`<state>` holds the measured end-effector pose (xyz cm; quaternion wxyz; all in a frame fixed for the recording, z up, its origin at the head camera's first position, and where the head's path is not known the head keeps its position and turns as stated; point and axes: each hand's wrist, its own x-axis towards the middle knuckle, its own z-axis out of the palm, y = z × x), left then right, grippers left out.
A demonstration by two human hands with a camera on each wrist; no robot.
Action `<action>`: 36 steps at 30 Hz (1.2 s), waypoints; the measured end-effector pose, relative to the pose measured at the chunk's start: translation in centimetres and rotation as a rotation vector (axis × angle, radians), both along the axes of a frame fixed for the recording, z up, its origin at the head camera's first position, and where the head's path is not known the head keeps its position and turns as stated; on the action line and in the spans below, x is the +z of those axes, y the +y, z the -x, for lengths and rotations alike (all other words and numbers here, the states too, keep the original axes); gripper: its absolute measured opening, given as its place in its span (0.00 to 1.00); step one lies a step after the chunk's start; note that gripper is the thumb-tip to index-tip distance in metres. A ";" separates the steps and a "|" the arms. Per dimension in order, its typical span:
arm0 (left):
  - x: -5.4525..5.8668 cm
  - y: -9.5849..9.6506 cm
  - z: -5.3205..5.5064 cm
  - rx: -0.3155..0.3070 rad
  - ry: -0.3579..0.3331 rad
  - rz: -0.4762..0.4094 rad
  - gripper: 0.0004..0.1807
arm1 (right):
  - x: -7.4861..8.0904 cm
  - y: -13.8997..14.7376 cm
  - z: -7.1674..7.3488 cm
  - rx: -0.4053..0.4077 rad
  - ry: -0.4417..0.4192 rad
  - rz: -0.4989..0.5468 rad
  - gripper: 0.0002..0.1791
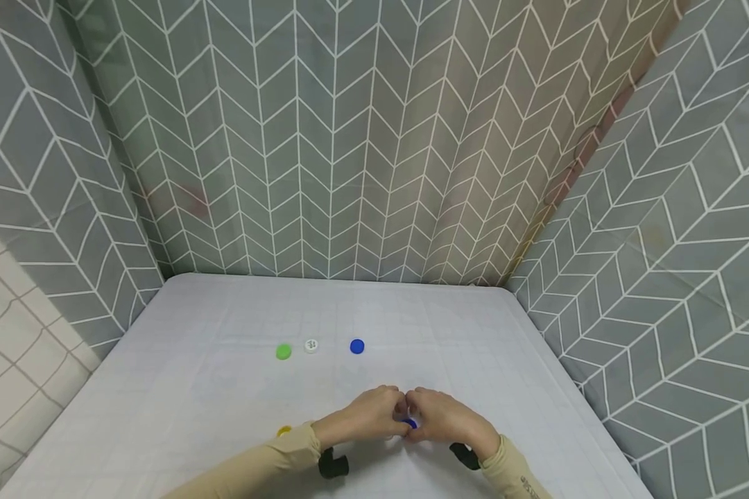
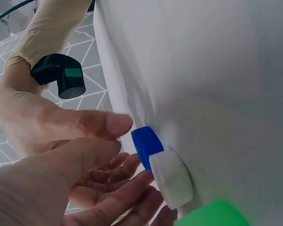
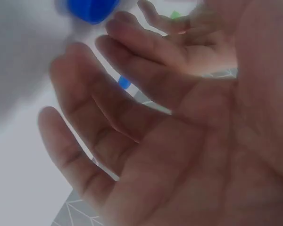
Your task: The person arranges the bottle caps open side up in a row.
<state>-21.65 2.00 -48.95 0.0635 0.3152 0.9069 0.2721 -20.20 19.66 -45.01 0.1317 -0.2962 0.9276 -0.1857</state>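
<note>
Both hands meet low in the head view, right of centre, around a small blue cap (image 1: 410,423). My left hand (image 1: 374,414) reaches in from the left, thumb and fingers curled at the cap. From the other side my right hand (image 1: 444,416) grips at it too, its fingertips close to the left ones. The fingers hide most of this cap. In the left wrist view a blue cap (image 2: 146,145) stands out by the fingertips, with a white cap (image 2: 172,179) overlapping it. A large blue cap (image 3: 92,8) appears above the right fingers (image 3: 75,80) in the right wrist view.
Farther back on the white-covered table (image 1: 225,312) lie a green cap (image 1: 283,351), a white cap (image 1: 311,345) with dark marks and another blue cap (image 1: 357,346). A yellow cap (image 1: 283,430) is partly behind the left sleeve. Patterned grey curtains (image 1: 349,138) surround the table.
</note>
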 end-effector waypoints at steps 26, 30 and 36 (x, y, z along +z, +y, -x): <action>2.8 -3.8 1.7 0.076 0.019 -0.098 0.08 | 1.2 -3.6 2.2 0.007 0.235 0.070 0.14; 3.2 -4.4 2.1 0.097 0.034 -0.101 0.07 | 1.5 -4.4 2.9 0.006 0.232 0.074 0.14; 3.5 -5.4 2.8 0.150 0.021 -0.097 0.09 | 1.3 -5.8 4.3 0.024 0.200 0.112 0.13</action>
